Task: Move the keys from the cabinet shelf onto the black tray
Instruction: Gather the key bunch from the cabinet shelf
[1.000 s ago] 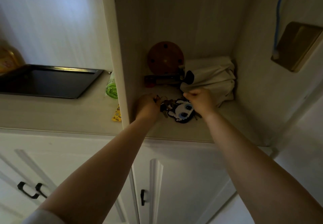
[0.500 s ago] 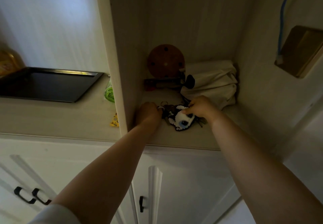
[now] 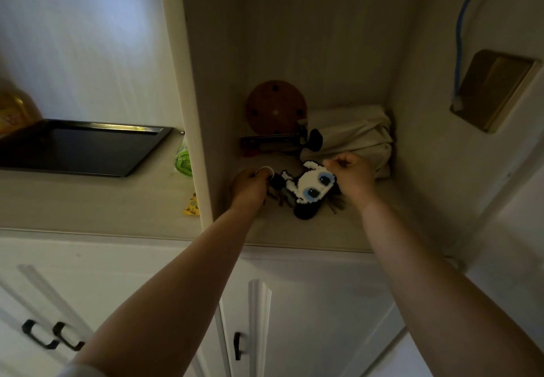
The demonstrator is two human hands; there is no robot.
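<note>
A bunch of keys (image 3: 283, 197) with a black-and-white panda charm (image 3: 309, 189) lies on the cabinet shelf (image 3: 309, 235). My left hand (image 3: 249, 189) is closed on the key ring end at the left of the bunch. My right hand (image 3: 353, 177) pinches the top edge of the panda charm and tilts it up. Some keys are hidden under the charm and my hands. The black tray (image 3: 82, 148) sits on the counter to the left, beyond the cabinet's side panel (image 3: 188, 97).
Behind the keys stand a round brown disc (image 3: 275, 107), a dark bar-shaped object (image 3: 268, 142) and a cream cloth bag (image 3: 353, 135). A green item (image 3: 184, 160) and a yellow packet (image 3: 192, 204) lie on the counter (image 3: 88, 200) beside the panel. Cupboard doors with black handles are below.
My right hand has shifted from over the charm to its top edge and lifted it, so the panda face now shows. My left hand stays on the ring end.
</note>
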